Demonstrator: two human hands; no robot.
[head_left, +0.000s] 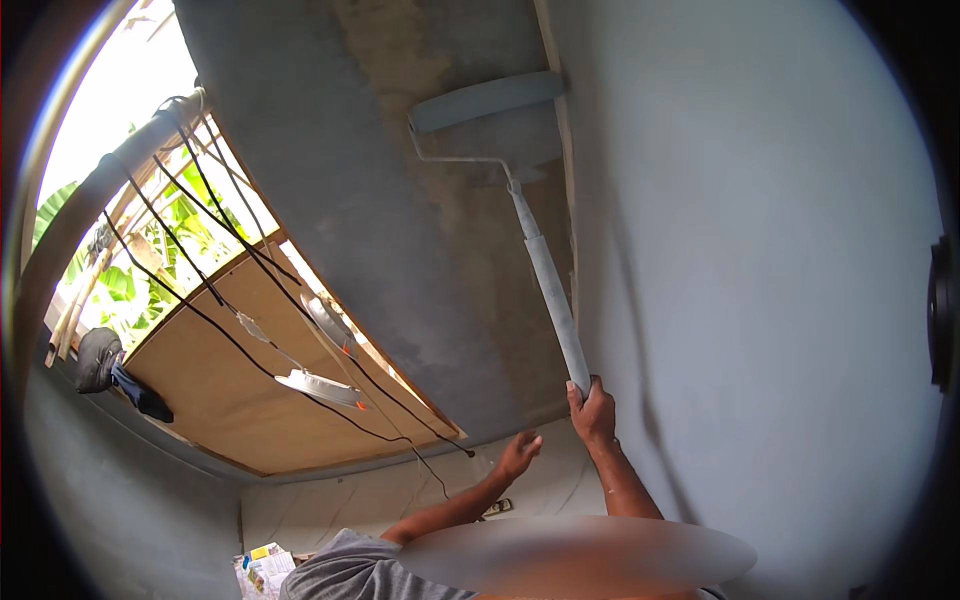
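A long-handled paint roller [487, 101] with a grey-coated sleeve lies against the dark ceiling panel [400, 200], close to the light wooden strip beside the wall. Its bent wire frame runs down to a pale, paint-smeared pole [555, 300]. My right hand [595, 412] is wrapped round the lower end of that pole, arm raised. To its left, my left hand [518, 455] is lifted in the air, apart from the pole, with its fingers loosely spread and nothing visible in them. The ceiling panel shows grey coated areas and a browner, patchy band.
Black cables [190, 265] hang from a pole [150, 145] at the upper left. Two round white light fittings [322, 388] dangle beneath a brown board [250, 350]. A grey shoe [98, 360] rests at the opening's edge. A pale blue-grey wall [770, 280] rises on the right.
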